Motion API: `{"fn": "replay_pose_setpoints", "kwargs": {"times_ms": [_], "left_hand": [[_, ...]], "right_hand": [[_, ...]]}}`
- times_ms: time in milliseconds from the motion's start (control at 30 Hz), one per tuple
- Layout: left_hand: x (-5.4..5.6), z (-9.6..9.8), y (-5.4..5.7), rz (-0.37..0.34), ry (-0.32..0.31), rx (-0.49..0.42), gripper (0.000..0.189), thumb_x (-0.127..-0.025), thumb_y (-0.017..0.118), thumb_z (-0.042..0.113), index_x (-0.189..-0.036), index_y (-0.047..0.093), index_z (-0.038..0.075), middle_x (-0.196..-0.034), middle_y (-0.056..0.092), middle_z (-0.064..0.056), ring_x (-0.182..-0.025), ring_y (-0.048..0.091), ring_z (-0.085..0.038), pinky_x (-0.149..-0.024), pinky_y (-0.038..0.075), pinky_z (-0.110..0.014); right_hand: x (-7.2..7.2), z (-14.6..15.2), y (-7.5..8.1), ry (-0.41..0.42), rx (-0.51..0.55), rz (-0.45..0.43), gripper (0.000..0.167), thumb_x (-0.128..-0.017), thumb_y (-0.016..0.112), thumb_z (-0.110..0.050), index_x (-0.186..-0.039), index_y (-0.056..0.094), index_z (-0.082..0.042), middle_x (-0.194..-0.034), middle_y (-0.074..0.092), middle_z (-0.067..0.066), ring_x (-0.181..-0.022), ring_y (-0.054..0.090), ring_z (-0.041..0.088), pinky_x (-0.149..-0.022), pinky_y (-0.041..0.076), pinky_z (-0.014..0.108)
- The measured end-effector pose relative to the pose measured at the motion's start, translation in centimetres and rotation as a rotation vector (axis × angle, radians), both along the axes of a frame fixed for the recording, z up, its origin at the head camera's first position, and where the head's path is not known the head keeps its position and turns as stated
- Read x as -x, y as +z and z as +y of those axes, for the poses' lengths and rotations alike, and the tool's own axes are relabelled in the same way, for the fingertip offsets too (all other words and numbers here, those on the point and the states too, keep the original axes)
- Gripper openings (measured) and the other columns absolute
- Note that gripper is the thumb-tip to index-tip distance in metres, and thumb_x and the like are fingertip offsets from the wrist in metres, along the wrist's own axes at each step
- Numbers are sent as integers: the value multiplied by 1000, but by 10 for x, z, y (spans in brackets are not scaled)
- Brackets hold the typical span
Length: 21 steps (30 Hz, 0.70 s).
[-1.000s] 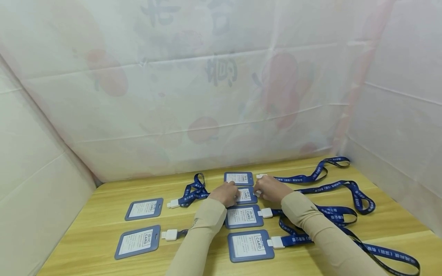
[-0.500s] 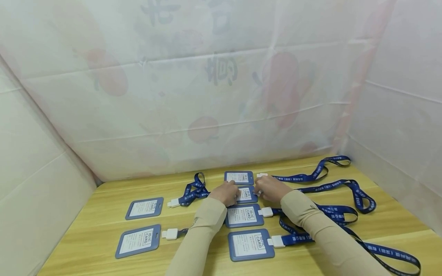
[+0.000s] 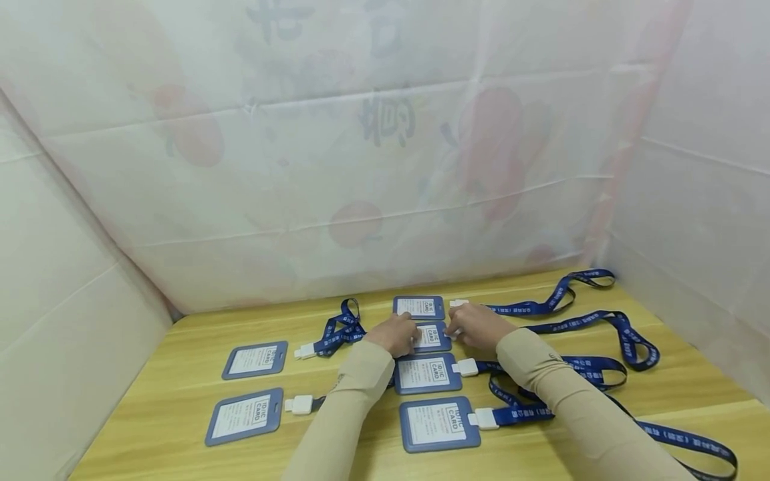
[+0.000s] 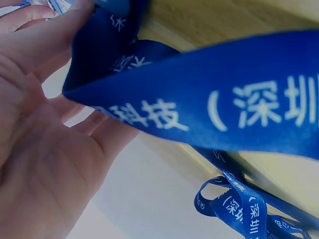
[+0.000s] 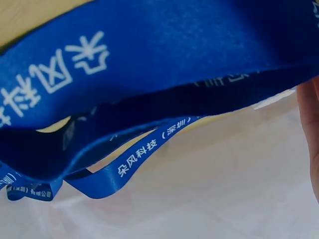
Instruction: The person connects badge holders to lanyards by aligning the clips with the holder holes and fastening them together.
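In the head view my left hand (image 3: 394,334) grips the left part of a blue-framed ID card holder (image 3: 430,336), second from the back in the middle column. At that holder's slotted right end, my right hand (image 3: 478,326) pinches a small white lanyard clip, mostly hidden by the fingers. A blue lanyard (image 3: 562,326) runs off to the right from behind this hand. Close to the left wrist camera, a printed blue lanyard (image 4: 209,99) crosses beside the left palm. Blue lanyard loops (image 5: 149,64) fill much of the right wrist view, with few fingers showing.
Further card holders lie behind (image 3: 419,307) and in front (image 3: 428,373), (image 3: 441,424) in the same column. Two more, a far one (image 3: 255,361) and a near one (image 3: 244,415), lie left. White clips (image 3: 302,404) and lanyards (image 3: 692,441) spread over the wooden table (image 3: 150,374). Cloth walls enclose it.
Both hands stay at the same card holder, with only slight finger movement. The whole head view has shifted a little; the other holders and lanyards lie as before.
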<state>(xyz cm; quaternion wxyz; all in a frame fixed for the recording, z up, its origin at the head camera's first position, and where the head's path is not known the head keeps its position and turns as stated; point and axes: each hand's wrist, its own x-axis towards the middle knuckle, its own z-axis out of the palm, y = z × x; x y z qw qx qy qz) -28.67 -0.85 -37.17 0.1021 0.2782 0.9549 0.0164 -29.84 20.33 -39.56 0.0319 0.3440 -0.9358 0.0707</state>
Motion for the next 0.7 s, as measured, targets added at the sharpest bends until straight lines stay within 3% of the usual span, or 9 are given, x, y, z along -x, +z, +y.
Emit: {"fn": "replay_pose_setpoints", "kwargs": {"times_ms": [167,433,700], "left_hand": [[0,0,1,2,7,-1,31,-90,78,19,-121,77,19,-122,63,-4,-108,58,-21,-95,52,-31],[0,0,0,-8,19,-4,32,-90,78,19,-122,76,19,-121,62,-4,-107,57,-21,-94,53,-32],[0,-1,-1,1,5,6,33,-91,77,18,-124,75,19,-120,63,-4,-108,57,-20,-94,52,-31]], "right_hand": [[1,4,-2,5,34,-16,23,-79,81,5,-99,82,-5,-78,59,-5,-66,46,10,-57,41,23],[4,9,-9,5,114,-31,19,-78,82,5,-95,81,-5,-94,73,4,-85,70,19,-73,60,33],[4,10,-9,4,121,-42,20,-80,82,3,-98,80,-5,-99,74,6,-89,70,21,-75,60,35]]}}
